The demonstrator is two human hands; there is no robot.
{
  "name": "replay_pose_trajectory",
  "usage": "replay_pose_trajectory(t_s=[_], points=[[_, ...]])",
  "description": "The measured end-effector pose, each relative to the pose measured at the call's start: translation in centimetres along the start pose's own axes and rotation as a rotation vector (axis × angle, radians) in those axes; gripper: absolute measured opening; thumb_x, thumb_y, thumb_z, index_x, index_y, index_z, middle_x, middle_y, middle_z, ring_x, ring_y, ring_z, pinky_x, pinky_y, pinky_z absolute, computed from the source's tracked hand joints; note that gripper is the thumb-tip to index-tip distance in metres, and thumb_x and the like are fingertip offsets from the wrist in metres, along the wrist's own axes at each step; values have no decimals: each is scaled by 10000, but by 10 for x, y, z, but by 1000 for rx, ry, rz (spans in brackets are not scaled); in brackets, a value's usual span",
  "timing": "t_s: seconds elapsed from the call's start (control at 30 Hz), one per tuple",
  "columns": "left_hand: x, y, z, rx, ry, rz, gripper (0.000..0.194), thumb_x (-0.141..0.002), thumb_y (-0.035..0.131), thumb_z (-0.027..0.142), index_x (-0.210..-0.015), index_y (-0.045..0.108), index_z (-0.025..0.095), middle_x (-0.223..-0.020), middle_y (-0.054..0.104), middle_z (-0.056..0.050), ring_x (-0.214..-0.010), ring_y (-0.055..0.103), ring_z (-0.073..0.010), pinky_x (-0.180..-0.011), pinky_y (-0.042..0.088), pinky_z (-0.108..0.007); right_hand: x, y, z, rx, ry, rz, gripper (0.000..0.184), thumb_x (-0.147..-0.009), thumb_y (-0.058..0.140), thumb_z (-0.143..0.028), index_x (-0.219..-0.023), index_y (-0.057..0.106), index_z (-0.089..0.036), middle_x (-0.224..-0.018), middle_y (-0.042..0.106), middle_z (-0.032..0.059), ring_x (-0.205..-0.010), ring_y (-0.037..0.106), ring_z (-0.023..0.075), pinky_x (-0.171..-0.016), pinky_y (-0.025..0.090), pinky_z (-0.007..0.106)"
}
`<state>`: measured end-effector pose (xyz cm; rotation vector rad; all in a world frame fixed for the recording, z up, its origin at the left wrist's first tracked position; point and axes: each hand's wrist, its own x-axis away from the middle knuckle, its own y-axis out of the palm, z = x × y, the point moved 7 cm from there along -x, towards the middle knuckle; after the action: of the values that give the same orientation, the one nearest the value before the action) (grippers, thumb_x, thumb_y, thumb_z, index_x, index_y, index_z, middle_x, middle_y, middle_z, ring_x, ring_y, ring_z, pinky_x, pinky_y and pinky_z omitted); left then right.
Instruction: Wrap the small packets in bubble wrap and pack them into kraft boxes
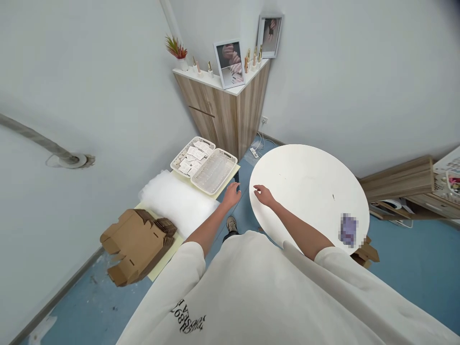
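White shirt [251, 287] closest; nearer basket [205, 190] forward-left of left hand [232, 194], long axis slanting away rightward; right hand [264, 195] at round table [305, 182]; fingers loosely apart.

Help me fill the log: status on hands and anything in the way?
Left hand open, nearest white basket. Right hand open, at round table. Nothing seen blocking hands; white padding beside left arm.

Pixelated purple item [348, 230] on white table [305, 182]

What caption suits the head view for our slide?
Left hand beside plastic baskets, right hand at the edge of a round white table.
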<state>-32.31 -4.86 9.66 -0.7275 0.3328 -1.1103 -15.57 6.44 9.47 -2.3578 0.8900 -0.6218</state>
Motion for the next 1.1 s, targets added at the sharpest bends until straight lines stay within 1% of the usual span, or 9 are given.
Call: replay_pose_trajectory(t_s=[0.17, 0.27, 0.37, 0.5, 0.63, 0.73, 0.9, 1.0, 1.1], points=[[-42, -38, -25, -48, 76, 18, 463, -902, 478, 204, -1358, 555, 203, -1442, 526, -123, -1394, 463, -271, -1167, 379, -447, -48, 16, -35, 42, 17, 13, 386, -947, 524, -236, -1308, 655, -209, -1345, 645, 98, -1169, 641, 221, -1041, 493, 369], [-70, -61, -44, -127, 77, 19, 477, -904, 469, 174, -1374, 549, 162, -1459, 511, -140, -1385, 469, -273, -1161, 389, -431, -81, 29, -59, 97, 1, 15, 379, -948, 527, -224, -1303, 657, -191, -1320, 657, 100, -1159, 640, 206, -1042, 478, 341], [-100, -77, -60, -241, 74, -11, 507, -904, 469, 161, -1408, 525, 145, -1514, 471, -145, -1404, 446, -287, -1166, 380, -444, -115, 40, -80, 155, -2, 15, 377, -954, 521, -219, -1306, 655, -204, -1315, 658, 86, -1143, 642, 198, -1029, 474, 325], [-138, -89, -71, -380, 106, -62, 565, -909, 462, 163, -1473, 464, 132, -1597, 380, -158, -1477, 341, -320, -1178, 338, -504, -157, 53, -105, 237, -26, -3, 390, -949, 517, -198, -1317, 645, -177, -1306, 657, 97, -1130, 637, 191, -1048, 452, 318], [-166, -88, -78, -454, 136, -138, 655, -901, 443, 141, -1551, 366, 130, -1649, 296, -152, -1522, 257, -325, -1209, 250, -549, -191, 63, -118, 345, -33, -37, 396, -952, 503, -196, -1323, 636, -162, -1339, 636, 105, -1193, 599, 204, -1090, 414, 330], [-173, -85, -87, -483, 129, -180, 685, -911, 413, 144, -1587, 303, 119, -1662, 269, -149, -1534, 225, -336, -1223, 183, -579, -207, 68, -121, 438, -10, -65, 413, -959, 491, -213, -1353, 612, -178, -1385, 605, 103, -1233, 570, 237, -1077, 423, 359], [-163, -90, -93, -488, 137, -150, 638, -964, 356, 204, -1595, 306, 120, -1656, 289, -132, -1541, 192, -350, -1234, 81, -617, -228, 76, -135, 613, 5, -88, 430, -985, 448, -230, -1395, 574, -196, -1385, 583, 137, -1241, 533, 303, -1026, 430, 414], [-156, -94, -95, -481, 125, -151, 634, -974, 342, 214, -1603, 300, 147, -1661, 286, -112, -1548, 174, -346, -1233, 85, -621, -240, 82, -147, 718, -1, -90, 403, -1003, 428, -249, -1374, 579, -206, -1336, 589, 156, -1224, 514, 319, -1004, 412, 431], [-151, -95, -100, -487, 121, -165, 643, -976, 325, 203, -1615, 271, 156, -1671, 264, -95, -1555, 159, -329, -1236, 118, -598, -252, 90, -157, 798, -32, -85, 369, -1011, 414, -244, -1331, 588, -189, -1305, 586, 170, -1201, 503, 316, -996, 386, 432]])
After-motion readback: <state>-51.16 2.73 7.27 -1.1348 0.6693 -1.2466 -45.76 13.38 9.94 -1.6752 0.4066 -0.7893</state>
